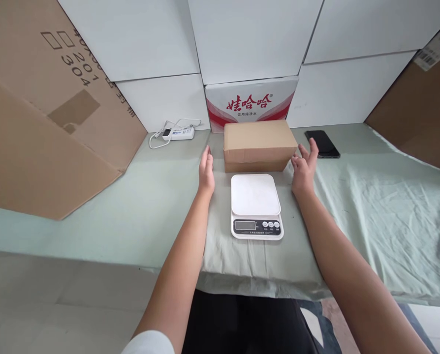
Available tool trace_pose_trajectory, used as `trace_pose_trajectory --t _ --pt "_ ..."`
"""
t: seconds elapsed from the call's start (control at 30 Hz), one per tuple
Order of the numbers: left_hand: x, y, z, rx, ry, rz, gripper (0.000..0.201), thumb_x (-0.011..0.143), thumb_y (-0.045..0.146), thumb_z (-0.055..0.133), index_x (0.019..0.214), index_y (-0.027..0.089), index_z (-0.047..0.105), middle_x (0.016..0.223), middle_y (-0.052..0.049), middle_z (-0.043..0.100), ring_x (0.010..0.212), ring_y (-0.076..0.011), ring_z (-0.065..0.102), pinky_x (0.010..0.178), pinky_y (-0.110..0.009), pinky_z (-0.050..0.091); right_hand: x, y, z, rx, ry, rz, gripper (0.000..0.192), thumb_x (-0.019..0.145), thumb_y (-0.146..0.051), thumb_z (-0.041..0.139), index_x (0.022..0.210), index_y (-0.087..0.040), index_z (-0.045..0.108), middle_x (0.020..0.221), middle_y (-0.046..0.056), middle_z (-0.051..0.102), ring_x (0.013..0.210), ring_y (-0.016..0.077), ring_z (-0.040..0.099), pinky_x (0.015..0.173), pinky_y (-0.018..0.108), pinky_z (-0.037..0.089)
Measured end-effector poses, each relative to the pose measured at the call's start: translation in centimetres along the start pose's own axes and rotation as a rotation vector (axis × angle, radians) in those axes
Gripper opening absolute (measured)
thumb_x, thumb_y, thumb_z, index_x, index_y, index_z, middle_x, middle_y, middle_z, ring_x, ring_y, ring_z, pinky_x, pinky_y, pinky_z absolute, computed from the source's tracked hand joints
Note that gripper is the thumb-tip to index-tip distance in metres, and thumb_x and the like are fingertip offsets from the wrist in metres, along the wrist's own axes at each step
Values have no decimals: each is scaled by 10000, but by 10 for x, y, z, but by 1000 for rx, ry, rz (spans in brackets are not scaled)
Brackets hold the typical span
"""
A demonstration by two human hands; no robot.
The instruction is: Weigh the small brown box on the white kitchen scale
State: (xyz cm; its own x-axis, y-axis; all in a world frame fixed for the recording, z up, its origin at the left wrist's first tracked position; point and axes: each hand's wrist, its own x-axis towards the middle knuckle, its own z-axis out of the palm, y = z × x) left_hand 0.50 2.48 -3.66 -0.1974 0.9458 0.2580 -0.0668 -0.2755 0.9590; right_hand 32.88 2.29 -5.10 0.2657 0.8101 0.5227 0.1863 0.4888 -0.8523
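Note:
A closed brown cardboard box (260, 147) lies on the green cloth, just behind a white kitchen scale (256, 195). My left hand (206, 171) is upright to the left of the box, palm turned inward, with a gap between them. On the other side, my right hand (304, 168) is at the box's right end with its fingers spread; whether it touches the box I cannot tell. Neither hand holds anything. The scale's platform is bare, and its dark panel has a display and three round buttons. No reading shows on the display.
A white box with red print (251, 101) stands behind, against white panels. A black phone (322, 143) lies at right, a white power strip with a cable (178, 133) at left. Large cardboard sheets (31, 128) flank both sides. The green cloth-covered table (161, 216) ends near my body.

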Motion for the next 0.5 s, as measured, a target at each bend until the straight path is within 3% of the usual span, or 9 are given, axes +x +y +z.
trace_pose_trajectory --t 0.1,0.2,0.5 --pt "-3 0 3 2 -68 -15 988 950 941 521 1681 277 547 1873 -120 429 1784 -322 336 1456 -495 292 -2 -5 9 44 28 148 959 842 -605 647 1721 -371 342 1699 124 577 1560 388 580 1340 749 416" --pt "-4 -1 5 -12 -116 -42 986 935 946 542 1652 270 587 1852 -126 465 1775 -349 353 1452 -517 311 -3 -10 12 42 -41 172 962 813 -521 656 1714 -358 361 1663 104 635 1517 380 609 1340 710 442" --pt "-7 4 9 14 -192 -66 955 892 956 590 1566 284 669 1816 -114 523 1766 -376 368 1461 -593 263 1 -14 14 4 -154 163 1109 766 -506 714 1766 -373 254 1844 35 456 1731 357 403 1460 626 317"
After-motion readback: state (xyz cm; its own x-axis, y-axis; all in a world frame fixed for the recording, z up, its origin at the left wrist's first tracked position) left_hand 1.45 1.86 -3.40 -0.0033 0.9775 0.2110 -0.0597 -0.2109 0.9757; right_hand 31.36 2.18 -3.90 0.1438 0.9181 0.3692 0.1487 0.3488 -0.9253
